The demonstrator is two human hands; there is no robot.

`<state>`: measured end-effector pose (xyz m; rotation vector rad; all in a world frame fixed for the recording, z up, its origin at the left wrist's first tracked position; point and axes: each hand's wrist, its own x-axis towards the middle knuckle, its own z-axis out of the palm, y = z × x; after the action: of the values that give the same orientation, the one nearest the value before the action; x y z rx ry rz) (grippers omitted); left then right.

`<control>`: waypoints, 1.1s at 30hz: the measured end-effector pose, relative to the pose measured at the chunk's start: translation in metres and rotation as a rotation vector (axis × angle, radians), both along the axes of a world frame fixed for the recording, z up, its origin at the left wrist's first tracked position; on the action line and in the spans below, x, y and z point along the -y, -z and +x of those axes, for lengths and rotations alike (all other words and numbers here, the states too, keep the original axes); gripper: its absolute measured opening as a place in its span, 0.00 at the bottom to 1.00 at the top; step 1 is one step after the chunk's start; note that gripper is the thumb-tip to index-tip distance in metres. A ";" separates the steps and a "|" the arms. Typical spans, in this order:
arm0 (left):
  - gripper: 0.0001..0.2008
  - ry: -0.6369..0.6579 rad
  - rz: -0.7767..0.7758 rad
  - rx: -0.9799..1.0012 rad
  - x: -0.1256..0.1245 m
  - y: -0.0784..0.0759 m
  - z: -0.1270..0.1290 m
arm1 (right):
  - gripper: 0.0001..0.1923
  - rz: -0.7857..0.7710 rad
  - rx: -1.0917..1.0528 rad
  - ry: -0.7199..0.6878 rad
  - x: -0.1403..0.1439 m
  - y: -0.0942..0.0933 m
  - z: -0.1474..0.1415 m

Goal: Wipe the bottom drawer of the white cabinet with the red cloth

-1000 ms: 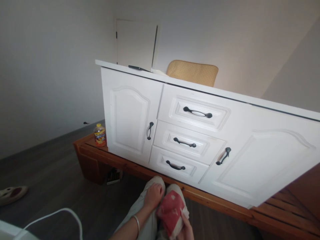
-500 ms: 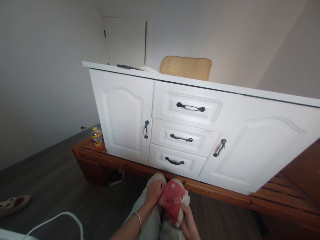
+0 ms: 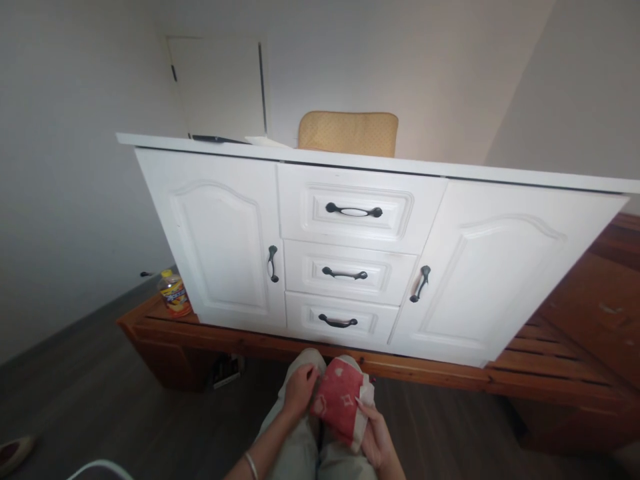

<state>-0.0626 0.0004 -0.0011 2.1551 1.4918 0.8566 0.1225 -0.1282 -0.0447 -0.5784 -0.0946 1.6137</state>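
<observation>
Right hand: grasping the red cloth by its pale edge
Left hand: curled; cannot tell if it grips
Red cloth: between both hands
White cabinet: beyond both hands

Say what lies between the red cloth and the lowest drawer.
In the head view, the tip of a knee and the front edge of the wooden bench lie between the red cloth and the lowest drawer.

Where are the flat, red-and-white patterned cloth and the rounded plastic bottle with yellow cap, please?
Red-and-white patterned cloth (image 3: 338, 404): head view, on its red middle part.
Rounded plastic bottle with yellow cap (image 3: 175, 296): head view, on its label.
</observation>
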 end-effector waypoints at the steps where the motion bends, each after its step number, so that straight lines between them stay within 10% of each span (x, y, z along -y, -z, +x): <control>1: 0.19 -0.003 0.037 0.035 -0.004 -0.014 0.001 | 0.19 -0.001 -0.019 -0.014 0.000 0.001 0.001; 9: 0.13 0.017 0.484 0.289 -0.072 -0.202 0.055 | 0.23 -0.031 -0.053 -0.055 0.002 -0.006 0.003; 12: 0.08 0.077 0.585 0.212 -0.079 -0.235 0.085 | 0.22 -0.033 -0.036 -0.052 0.003 -0.009 0.004; 23: 0.08 0.181 0.535 0.094 -0.070 -0.226 0.091 | 0.23 0.004 0.020 -0.084 0.003 -0.003 0.010; 33: 0.10 0.148 0.522 0.214 0.078 -0.204 0.032 | 0.20 0.040 0.045 -0.052 0.007 -0.020 0.005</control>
<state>-0.0306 -0.0771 0.2027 2.3873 1.0690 1.4975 0.1272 -0.1351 -0.0244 -0.5853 -0.1759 1.6461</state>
